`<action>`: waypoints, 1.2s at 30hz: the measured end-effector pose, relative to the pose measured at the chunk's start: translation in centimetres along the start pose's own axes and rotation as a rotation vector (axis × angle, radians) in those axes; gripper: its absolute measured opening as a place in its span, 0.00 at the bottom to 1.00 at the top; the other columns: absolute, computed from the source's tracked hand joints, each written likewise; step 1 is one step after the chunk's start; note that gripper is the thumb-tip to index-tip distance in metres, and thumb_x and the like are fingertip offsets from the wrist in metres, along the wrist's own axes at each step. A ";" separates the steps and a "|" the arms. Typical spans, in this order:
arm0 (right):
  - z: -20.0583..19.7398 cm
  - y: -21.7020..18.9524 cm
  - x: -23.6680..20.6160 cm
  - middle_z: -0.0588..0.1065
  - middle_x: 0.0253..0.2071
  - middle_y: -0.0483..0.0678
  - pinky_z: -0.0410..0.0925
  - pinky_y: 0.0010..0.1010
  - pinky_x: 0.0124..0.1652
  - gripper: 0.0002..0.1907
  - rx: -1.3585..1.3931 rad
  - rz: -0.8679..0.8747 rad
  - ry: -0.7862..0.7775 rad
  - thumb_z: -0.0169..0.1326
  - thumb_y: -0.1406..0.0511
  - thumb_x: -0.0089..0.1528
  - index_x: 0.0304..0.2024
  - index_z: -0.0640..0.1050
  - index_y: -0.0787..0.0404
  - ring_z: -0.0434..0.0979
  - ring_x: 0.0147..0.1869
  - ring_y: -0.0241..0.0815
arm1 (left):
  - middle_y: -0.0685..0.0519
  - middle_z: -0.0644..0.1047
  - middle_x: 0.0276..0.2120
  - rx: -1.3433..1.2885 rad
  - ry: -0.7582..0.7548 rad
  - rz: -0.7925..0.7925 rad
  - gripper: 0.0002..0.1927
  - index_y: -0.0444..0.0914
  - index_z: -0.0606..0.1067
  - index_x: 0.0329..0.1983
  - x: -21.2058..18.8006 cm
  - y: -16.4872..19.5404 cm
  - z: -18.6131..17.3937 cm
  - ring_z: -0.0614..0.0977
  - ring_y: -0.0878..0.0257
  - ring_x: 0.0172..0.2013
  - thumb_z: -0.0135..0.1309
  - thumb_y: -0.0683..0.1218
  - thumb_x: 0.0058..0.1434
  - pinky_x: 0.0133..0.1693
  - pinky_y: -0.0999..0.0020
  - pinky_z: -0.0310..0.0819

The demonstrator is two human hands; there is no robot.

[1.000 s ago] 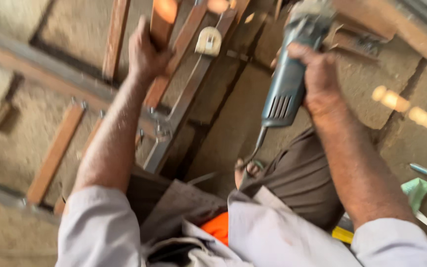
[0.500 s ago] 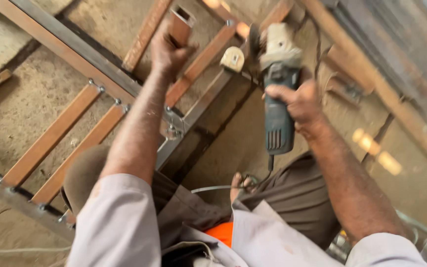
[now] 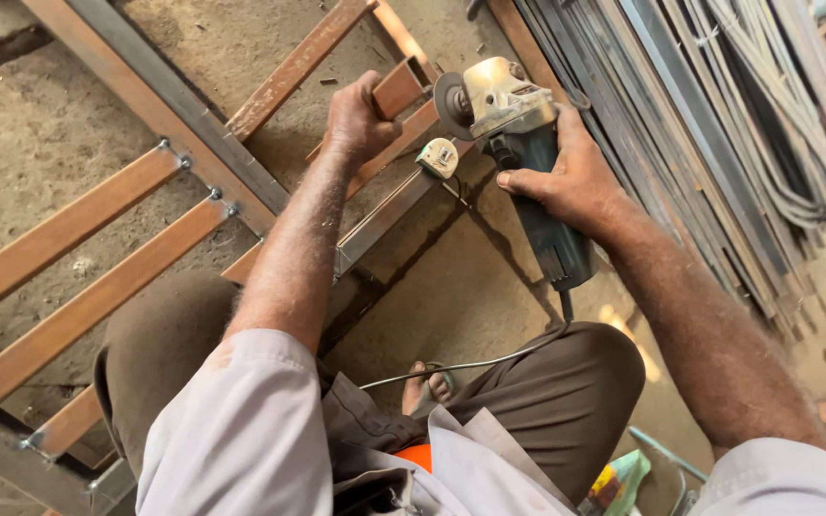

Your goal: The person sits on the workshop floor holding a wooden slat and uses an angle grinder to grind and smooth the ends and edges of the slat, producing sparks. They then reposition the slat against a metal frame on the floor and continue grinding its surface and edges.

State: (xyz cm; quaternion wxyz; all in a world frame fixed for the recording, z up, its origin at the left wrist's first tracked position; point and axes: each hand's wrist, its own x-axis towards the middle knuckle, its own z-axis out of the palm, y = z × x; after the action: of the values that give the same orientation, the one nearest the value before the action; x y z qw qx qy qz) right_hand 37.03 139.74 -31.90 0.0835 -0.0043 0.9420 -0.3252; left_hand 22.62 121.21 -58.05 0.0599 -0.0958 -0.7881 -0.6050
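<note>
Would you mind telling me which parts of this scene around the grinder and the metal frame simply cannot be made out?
All in the head view:
- The short tube: its lower end is hidden by the left hand.
- The angle grinder: its grip is covered by the right hand; whether the disc spins cannot be told.
- The tape measure: its markings are too small.
- The metal frame: cut off by the left and top edges.

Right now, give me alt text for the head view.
A person's left hand grips a short rusty square tube on a welded metal frame, while the right hand holds an angle grinder beside it, near a tape measure.
</note>
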 end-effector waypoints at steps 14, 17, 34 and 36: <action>-0.5 -3.4 2.6 0.74 0.53 0.54 0.70 0.34 0.52 0.42 -0.237 0.026 -0.110 0.68 0.59 0.52 0.62 0.64 0.67 0.74 0.54 0.43 | 0.45 0.77 0.28 -0.121 0.005 -0.035 0.16 0.37 0.68 0.33 -0.4 0.2 -0.5 0.78 0.57 0.30 0.62 0.40 0.45 0.38 0.64 0.76; -0.7 -3.4 2.9 0.73 0.52 0.55 0.70 0.35 0.52 0.41 -0.310 0.049 -0.123 0.69 0.58 0.52 0.61 0.65 0.67 0.75 0.55 0.44 | 0.45 0.78 0.29 -0.099 0.008 -0.025 0.16 0.37 0.68 0.33 -0.4 0.0 -0.2 0.79 0.57 0.31 0.61 0.40 0.44 0.37 0.62 0.75; -2.4 -6.6 3.0 0.72 0.58 0.60 0.71 0.42 0.58 0.46 -0.351 0.111 -0.165 0.67 0.60 0.52 0.66 0.61 0.68 0.75 0.61 0.51 | 0.44 0.79 0.29 -0.147 0.075 -0.031 0.13 0.39 0.71 0.32 0.1 -0.5 -1.1 0.79 0.62 0.29 0.60 0.40 0.44 0.35 0.65 0.75; -1.7 -6.8 3.3 0.72 0.59 0.60 0.68 0.43 0.61 0.45 -0.385 0.046 -0.195 0.67 0.60 0.53 0.66 0.61 0.69 0.74 0.63 0.51 | 0.44 0.78 0.29 -0.130 0.052 -0.041 0.13 0.38 0.71 0.33 0.0 -0.4 -1.0 0.79 0.60 0.28 0.60 0.40 0.44 0.36 0.64 0.75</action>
State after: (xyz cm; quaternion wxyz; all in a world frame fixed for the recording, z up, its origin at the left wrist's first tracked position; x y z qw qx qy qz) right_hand 33.14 135.24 -26.92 0.1791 -0.0301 0.9740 -0.1352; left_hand 22.53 120.14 -58.14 0.0617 -0.0677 -0.7472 -0.6583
